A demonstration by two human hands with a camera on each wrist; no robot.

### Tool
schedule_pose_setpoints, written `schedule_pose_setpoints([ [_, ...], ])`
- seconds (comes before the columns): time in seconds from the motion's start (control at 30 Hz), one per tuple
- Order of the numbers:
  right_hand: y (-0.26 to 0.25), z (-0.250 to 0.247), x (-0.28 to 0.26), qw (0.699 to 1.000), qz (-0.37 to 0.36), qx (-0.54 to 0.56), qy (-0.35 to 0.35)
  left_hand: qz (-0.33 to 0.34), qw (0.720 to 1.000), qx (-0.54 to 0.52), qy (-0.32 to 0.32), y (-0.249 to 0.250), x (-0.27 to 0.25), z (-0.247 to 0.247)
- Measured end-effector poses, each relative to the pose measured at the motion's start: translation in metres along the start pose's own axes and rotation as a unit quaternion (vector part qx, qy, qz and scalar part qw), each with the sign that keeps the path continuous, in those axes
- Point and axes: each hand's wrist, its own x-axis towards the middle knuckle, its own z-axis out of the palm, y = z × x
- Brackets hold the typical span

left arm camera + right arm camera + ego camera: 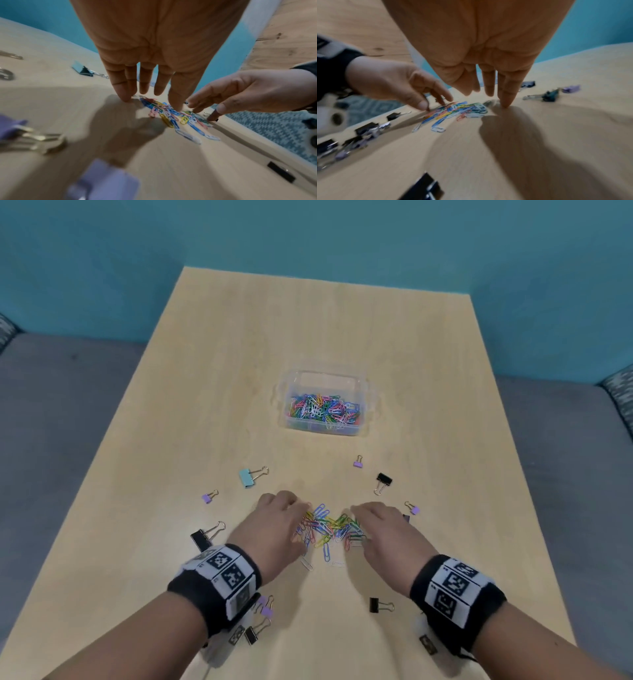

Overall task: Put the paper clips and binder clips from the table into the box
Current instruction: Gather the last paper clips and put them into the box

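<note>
While herding the loose paper clips (pixel 327 527) into one heap, keep both grips low against the surface (pixel 308 320).

Start at the left grip (pixel 274 525), placed at the left edge of the heap: fingers extended and slightly spread, tips down on the wood, nothing held. Sweep inward from there with fingertips in contact, to prevent clips sliding underneath. Catch the few stragglers lying just nearer than the heap in the same pass.

Match with the right grip (pixel 380 529) at the right edge, mirrored: fingers extended, nothing held. Close both sides evenly, then cup and lift. Expect flat wire clips to resist a plain scoop; pinch from the sides if needed.

Carry to the box (pixel 298 378), standing farther along the surface, well apart from the heap, uncovered and already holding many paper clips. Leave the scattered binder clips, such as the light blue binder clip (pixel 247 477) to the left and the black binder clip (pixel 383 481) to the right, for single pickups.

Consult the head view for the box and the whole ring of binder clips; box not clearly found in either wrist view. Consult the left wrist view for fingertips (pixel 126 97) touching the surface beside the heap. Consult the right wrist view for a fingertip (pixel 505 104) planted at the heap's right edge.
</note>
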Motion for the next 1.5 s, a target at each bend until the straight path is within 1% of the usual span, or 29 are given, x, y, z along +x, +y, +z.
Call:
schedule_pose_setpoints([
  [0.07,-0.002,0.0,-0.002,0.999,0.051,-0.011,-0.009,-0.031,0.999,0.018,-0.01,0.004,-0.005,0.001],
  [0.1,-0.005,0.003,0.0,0.997,0.066,-0.022,-0.018,-0.037,0.999,0.033,-0.01,0.008,-0.005,0.002],
  [0.13,-0.009,0.005,0.002,0.996,0.074,-0.033,-0.023,-0.043,0.998,0.039,-0.006,0.012,-0.003,0.005],
  [0.2,-0.017,0.012,0.009,0.996,0.082,-0.041,-0.007,-0.058,0.998,0.029,0.005,0.018,0.002,0.01],
  [0.3,-0.027,0.018,0.022,0.995,0.092,-0.015,0.023,-0.077,0.996,-0.011,0.035,0.023,0.011,0.013],
  [0.43,-0.034,0.02,0.034,0.995,0.091,0.015,0.035,-0.101,0.991,-0.056,0.07,0.024,0.02,0.015],
  [0.5,-0.035,0.019,0.04,0.995,0.092,0.025,0.03,-0.105,0.989,-0.068,0.079,0.022,0.024,0.014],
  [0.6,-0.033,0.014,0.047,0.996,0.089,0.023,0.01,-0.104,0.988,-0.083,0.075,0.02,0.029,0.01],
  [0.73,-0.032,0.005,0.055,0.997,0.069,-0.006,-0.022,-0.101,0.989,-0.082,0.068,0.016,0.034,0.005],
  [0.9,-0.028,-0.003,0.063,0.997,0.059,-0.014,-0.043,-0.09,0.991,-0.079,0.053,0.012,0.041,-0.001],
  [1.03,-0.019,-0.004,0.066,0.998,0.057,0.018,-0.033,-0.103,0.989,-0.101,0.037,0.009,0.045,-0.006],
  [1.1,-0.015,-0.004,0.066,0.997,0.057,0.051,-0.024,-0.118,0.984,-0.131,0.036,0.007,0.045,-0.009],
  [1.17,-0.014,-0.006,0.065,0.994,0.063,0.086,-0.015,-0.141,0.972,-0.184,0.032,0.005,0.045,-0.011],
  [1.23,-0.01,-0.006,0.064,0.986,0.087,0.139,-0.013,-0.164,0.953,-0.254,0.021,0.002,0.043,-0.012],
  [1.3,-0.006,-0.004,0.062,0.969,0.121,0.216,-0.012,-0.18,0.931,-0.317,0.013,0.0,0.042,-0.014],
  [1.4,-0.004,-0.01,0.061,0.921,0.164,0.352,-0.017,-0.192,0.899,-0.393,0.012,0.0,0.039,-0.024],
  [1.47,-0.005,-0.02,0.061,0.888,0.173,0.425,-0.029,-0.191,0.881,-0.433,0.017,-0.002,0.041,-0.035],
  [1.5,-0.006,-0.027,0.062,0.879,0.169,0.445,-0.032,-0.188,0.876,-0.443,0.021,-0.003,0.044,-0.041],
])
